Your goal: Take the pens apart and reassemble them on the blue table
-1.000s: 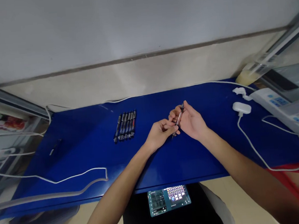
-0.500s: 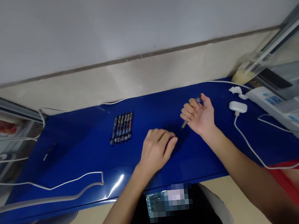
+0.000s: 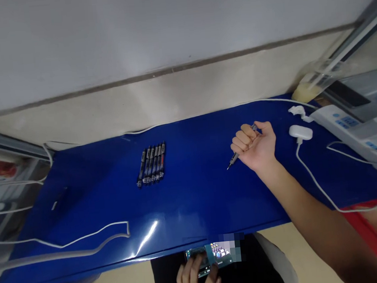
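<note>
My right hand (image 3: 254, 143) is closed around a pen (image 3: 232, 159) above the blue table. The thumb rests at the pen's upper end, and the tip points down and to the left. Below the table's front edge, my left hand (image 3: 198, 279) lies over a phone (image 3: 207, 258) on my lap, its fingers spread across the lit screen. Part of that screen is pixelated. Several pens (image 3: 151, 163) with grey and black barrels lie side by side on the table, left of centre; one carries a red mark.
White cables (image 3: 65, 245) run over the left side of the blue table (image 3: 193, 194). On the right are a white earbud case (image 3: 301, 132) with a cable, a crumpled tissue (image 3: 300, 113) and a white device with blue buttons (image 3: 348, 123). A small dark item (image 3: 59, 199) lies far left.
My left hand has moved from the tabletop down to the phone on my lap. The right hand keeps the pen, whose pointed tip now shows more clearly.
</note>
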`<state>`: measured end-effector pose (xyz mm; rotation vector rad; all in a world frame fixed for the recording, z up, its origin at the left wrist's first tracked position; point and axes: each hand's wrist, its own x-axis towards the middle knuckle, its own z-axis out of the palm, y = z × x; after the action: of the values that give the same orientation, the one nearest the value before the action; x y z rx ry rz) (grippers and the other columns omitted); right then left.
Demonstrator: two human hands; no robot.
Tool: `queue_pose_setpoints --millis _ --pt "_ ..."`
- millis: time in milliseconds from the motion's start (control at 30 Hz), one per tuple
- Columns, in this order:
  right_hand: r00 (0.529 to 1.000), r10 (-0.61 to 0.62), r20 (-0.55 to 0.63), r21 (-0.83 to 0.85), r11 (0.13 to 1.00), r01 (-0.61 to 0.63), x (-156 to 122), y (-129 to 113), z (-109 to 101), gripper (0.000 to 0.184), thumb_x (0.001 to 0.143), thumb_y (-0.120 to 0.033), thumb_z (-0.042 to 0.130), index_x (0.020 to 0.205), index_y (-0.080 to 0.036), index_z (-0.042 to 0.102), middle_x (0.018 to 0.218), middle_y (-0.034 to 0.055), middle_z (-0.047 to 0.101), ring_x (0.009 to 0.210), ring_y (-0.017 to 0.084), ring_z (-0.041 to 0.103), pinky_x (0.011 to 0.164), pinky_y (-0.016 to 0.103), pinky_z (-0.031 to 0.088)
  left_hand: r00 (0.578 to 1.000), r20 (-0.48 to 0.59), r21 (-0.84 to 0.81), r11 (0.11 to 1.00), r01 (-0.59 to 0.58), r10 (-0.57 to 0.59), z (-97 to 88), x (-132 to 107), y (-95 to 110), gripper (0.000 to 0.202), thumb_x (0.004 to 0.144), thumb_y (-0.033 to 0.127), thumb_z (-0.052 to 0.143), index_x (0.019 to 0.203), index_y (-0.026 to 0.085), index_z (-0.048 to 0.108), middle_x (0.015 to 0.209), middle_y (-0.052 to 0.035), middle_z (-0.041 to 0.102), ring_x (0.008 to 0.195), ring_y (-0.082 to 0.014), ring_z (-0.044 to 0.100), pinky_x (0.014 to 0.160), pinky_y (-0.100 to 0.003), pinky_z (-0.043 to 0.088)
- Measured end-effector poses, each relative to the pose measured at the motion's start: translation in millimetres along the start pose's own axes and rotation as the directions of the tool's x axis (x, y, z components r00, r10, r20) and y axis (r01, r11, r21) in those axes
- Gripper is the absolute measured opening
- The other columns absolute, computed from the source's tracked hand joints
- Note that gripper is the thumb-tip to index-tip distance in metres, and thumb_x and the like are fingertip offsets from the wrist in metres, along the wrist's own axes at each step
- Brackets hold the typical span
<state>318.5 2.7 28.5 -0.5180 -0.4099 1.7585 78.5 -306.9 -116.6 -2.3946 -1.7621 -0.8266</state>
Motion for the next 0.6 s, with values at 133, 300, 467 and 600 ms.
queue_pose_setpoints --millis 133,300,467,600 --pt "1.000 -0.014 0.010 0.003 1.000 0.014 1 -1 0 0.049 0.086 -0.047 0.047 0.061 -0.023 0.013 0.048 -0.0066 0.015 0.042 0.010 0.012 0.039 0.027 0.021 0.999 0.046 -0.059 0.998 0.029 -0.027 8.2 5 -4 0.033 0.084 0.049 0.070 0.115 0.038 0.072 0.125 -0.0069 0.063 0.119 -0.0269 0.056 0.107 -0.044 0.037" --pt "1.000 -0.012 -0.002 -0.014 1.000 0.012 1 -1 0 0.047 0.087 -0.044 0.046 0.060 -0.023 0.015 0.048 -0.0065 0.015 0.042 0.010 0.013 0.039 0.026 0.022 0.995 0.089 -0.112 0.992 0.051 -0.042 8.7 4 -5 0.031 0.085 0.045 0.069 0.116 0.041 0.072 0.132 -0.0060 0.058 0.125 -0.0297 0.051 0.108 -0.048 0.035" --pt "0.998 0.017 -0.058 -0.038 0.999 -0.019 3 -1 -1 0.051 0.090 -0.052 0.044 0.059 -0.023 0.016 0.047 -0.0063 0.016 0.040 0.010 0.015 0.038 0.026 0.022 0.989 0.145 -0.149 0.987 0.053 -0.032 1.0 0 -10 0.030 0.083 0.045 0.071 0.113 0.039 0.073 0.140 -0.0089 0.050 0.127 -0.0342 0.048 0.101 -0.053 0.042" --pt "0.996 0.040 -0.074 -0.043 0.998 -0.043 4 0 -1 0.048 0.089 -0.047 0.045 0.059 -0.023 0.016 0.046 -0.0064 0.016 0.040 0.010 0.013 0.037 0.027 0.020 0.986 0.141 -0.089 0.991 0.101 -0.088 2.2 -1 -8 0.040 0.081 0.047 0.073 0.119 0.038 0.071 0.138 -0.0111 0.049 0.124 -0.0343 0.049 0.098 -0.052 0.046"
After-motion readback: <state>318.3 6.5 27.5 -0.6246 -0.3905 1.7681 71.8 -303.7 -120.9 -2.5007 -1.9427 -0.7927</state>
